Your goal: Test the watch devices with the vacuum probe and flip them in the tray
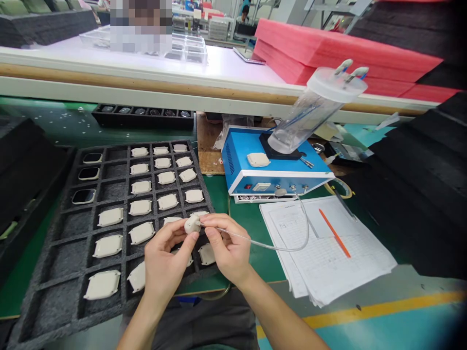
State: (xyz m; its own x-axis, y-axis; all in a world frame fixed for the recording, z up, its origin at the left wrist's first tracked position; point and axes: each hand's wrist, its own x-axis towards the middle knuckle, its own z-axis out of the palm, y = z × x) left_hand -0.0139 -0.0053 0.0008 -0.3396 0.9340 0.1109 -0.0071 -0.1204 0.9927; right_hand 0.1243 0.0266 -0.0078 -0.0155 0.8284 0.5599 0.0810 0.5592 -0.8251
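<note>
My left hand (170, 255) pinches a small off-white watch case (192, 224) between thumb and fingers, tilted above the foam tray. The end of a thin grey cable (262, 244) is closed in my right hand (229, 248), its tip at the side of the watch case; whether they touch is hidden by my fingers. From there the cable loops right and up to the front of a blue box (280, 175). Under my hands lies a black foam tray (69, 233), with several off-white watch cases (109, 246) in its compartments and dark-screened ones at its far left.
On the blue box stand a clear cylinder (302, 114) and another off-white watch case (258, 159). Papers (324, 243) with an orange stick (334, 233) lie right. Black foam (416, 184) rises far right. A raised shelf (219, 70) crosses behind, bearing red foam sheets (339, 53).
</note>
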